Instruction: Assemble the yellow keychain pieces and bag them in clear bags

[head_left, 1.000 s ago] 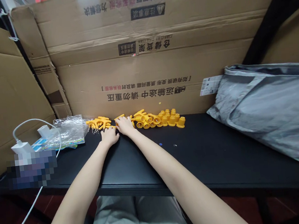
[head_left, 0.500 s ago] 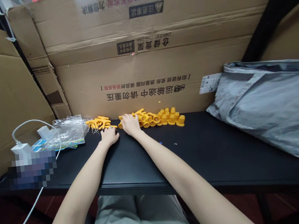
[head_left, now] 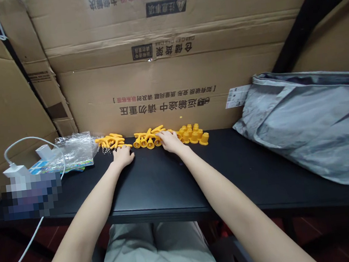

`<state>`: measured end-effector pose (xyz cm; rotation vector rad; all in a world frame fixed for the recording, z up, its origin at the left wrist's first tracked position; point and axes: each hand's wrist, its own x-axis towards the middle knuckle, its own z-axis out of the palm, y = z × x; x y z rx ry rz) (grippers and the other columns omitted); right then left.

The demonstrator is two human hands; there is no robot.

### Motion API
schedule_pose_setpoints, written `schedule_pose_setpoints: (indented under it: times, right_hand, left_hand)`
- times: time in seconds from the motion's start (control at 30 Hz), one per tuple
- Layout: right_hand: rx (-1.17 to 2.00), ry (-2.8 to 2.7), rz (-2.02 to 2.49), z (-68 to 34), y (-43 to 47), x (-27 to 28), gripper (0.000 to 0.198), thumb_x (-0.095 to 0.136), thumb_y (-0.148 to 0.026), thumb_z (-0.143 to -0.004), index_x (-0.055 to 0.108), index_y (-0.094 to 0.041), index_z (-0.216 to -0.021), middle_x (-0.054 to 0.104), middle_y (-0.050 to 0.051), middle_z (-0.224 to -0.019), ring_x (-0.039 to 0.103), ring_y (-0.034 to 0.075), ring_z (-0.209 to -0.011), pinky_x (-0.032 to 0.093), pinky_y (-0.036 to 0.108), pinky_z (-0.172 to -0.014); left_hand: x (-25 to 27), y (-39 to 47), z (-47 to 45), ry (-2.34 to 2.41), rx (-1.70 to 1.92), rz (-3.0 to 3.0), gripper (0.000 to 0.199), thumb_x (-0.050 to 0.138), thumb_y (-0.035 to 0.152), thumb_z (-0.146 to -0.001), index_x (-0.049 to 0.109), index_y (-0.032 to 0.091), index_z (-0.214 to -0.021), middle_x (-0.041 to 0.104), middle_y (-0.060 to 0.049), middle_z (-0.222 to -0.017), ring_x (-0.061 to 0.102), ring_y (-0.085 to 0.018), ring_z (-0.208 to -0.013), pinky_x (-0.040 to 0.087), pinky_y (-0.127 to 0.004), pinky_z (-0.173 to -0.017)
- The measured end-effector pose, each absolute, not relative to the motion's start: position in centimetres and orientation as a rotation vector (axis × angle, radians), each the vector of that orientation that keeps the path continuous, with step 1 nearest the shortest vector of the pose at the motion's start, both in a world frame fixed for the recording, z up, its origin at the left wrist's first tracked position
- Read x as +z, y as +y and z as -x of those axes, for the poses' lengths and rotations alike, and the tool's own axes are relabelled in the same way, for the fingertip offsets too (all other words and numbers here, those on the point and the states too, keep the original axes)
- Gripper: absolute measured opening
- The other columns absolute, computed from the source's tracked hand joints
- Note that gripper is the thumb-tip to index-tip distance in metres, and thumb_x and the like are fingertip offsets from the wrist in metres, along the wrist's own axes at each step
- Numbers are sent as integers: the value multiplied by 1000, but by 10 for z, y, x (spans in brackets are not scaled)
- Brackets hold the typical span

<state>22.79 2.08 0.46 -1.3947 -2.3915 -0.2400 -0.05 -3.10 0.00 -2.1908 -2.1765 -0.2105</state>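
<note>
My left hand [head_left: 122,156] lies low on the table with its thumb apart from the fingers, holding nothing that I can see. Its fingertips are at the near edge of a pile of yellow corkscrew handles [head_left: 114,138] with bare metal screws. My right hand [head_left: 170,141] reaches over the right end of a row of yellow corkscrews [head_left: 150,143] with bell-shaped bases, fingers stretched forward and apart. It covers part of that row. Just right of it, yellow bell-shaped bases [head_left: 196,134] stand close together in a group.
Clear plastic packaging [head_left: 75,150] lies at the left, beside a white charger [head_left: 15,172] with a white cable. A grey fabric bag [head_left: 313,128] fills the table's right side. Cardboard [head_left: 156,78] stands along the back of the black table [head_left: 155,183].
My right hand has shifted right along the corkscrew row, uncovering the corkscrews at its left end. My left hand stays by the handle pile. The whole view has moved slightly.
</note>
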Motion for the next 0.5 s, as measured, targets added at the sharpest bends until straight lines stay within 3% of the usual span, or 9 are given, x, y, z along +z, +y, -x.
schedule_pose_setpoints:
  times: [0.23, 0.5]
  right_hand:
    - [-220, -2261, 1259, -223, 27, -4, 31, 45, -17, -91, 57, -12, -120, 61, 17, -122, 53, 28, -114, 33, 42, -95]
    - [-279, -2183, 1281, -196, 27, -13, 37, 41, -14, -92, 56, -8, -124, 56, 19, -131, 51, 28, -117, 35, 40, -99]
  left_hand:
    - [0, -31, 0, -2175, -201, 2186, 40, 41, 40, -88, 59, 22, -118, 56, -10, -130, 49, -29, -121, 39, -47, -100]
    - [0, -30, 0, -2166, -211, 2195, 39, 41, 39, -88, 59, 23, -119, 56, -10, -130, 49, -30, -121, 39, -49, -100]
